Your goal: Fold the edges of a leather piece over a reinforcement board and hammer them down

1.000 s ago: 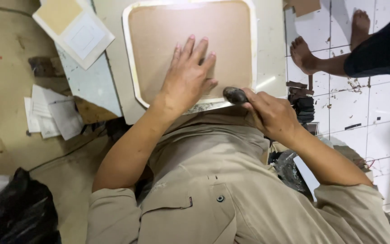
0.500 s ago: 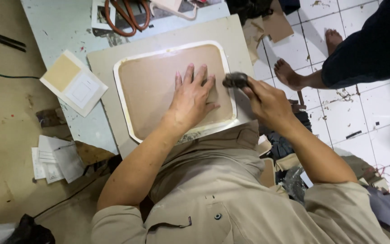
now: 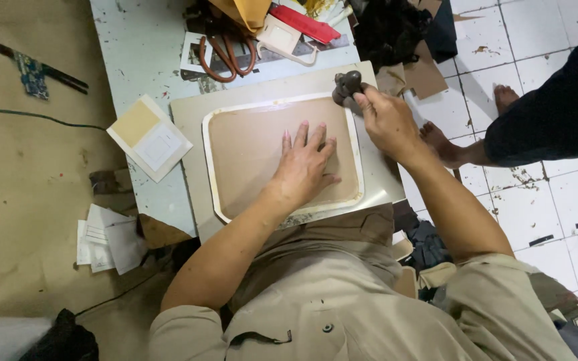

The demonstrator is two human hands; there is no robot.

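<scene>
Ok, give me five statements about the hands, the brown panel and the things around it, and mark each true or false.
1. The left hand lies flat on the brown panel. True.
2. The right hand is empty. False: it grips a small dark tool at the panel's far right corner.
3. The panel has a pale rim and rounded corners. True.
4. Brown-handled scissors lie on the tiled floor. False: they lie on the table, beyond the panel.
5. Another person's bare feet stand on the white tiles to the right. True.
</scene>
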